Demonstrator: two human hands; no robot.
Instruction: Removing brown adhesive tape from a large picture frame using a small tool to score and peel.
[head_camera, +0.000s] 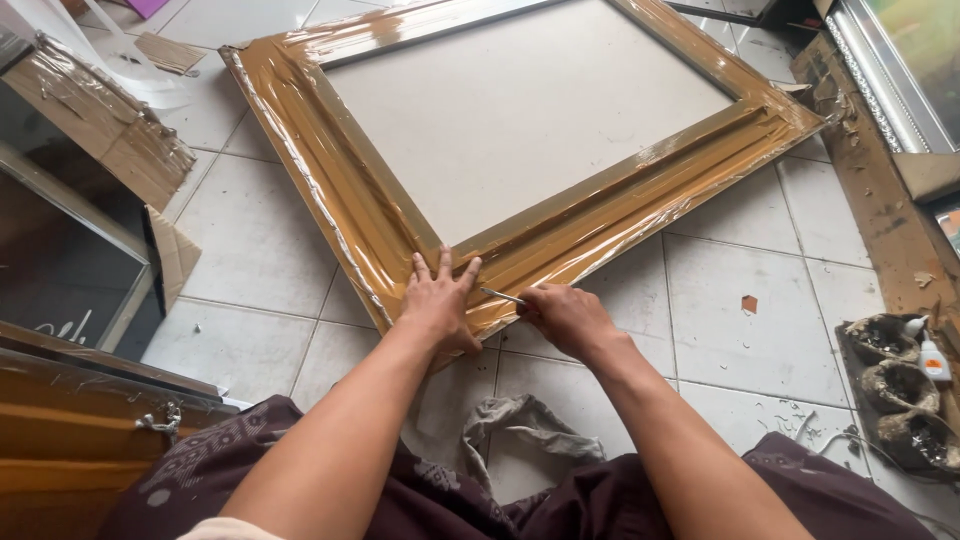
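A large picture frame (540, 130) wrapped in clear plastic film lies flat on the white tiled floor (250, 250), turned so that one corner points toward the person. Its moulding is golden brown, and a pale grey backing panel (520, 100) fills the middle. The left hand (440, 305) lies on that near corner, palm down with the fingers spread flat and open on the film, gripping nothing. Just to its right, the right hand (565, 315) is closed around a thin silvery blade (500, 295), whose tip points left and reaches the wrapped moulding close beside the left thumb. What sort of tool it is cannot be told beyond its slim metal end.

Below the hands, a crumpled grey cloth (520, 425) lies on the tiles between the person's knees, which are covered in dark maroon fabric (450, 500). A small brown scrap (749, 303) sits on a tile to the right of the frame. Further right, a small white glue bottle (932, 355) stands beside a dirty, dark tray (900, 400). Along the right edge runs a rough wooden strip (880, 200), with a silver-edged frame (880, 70) behind it. On the left stand a mirror-like panel (60, 260) with cardboard corners and another film-wrapped frame (100, 120).
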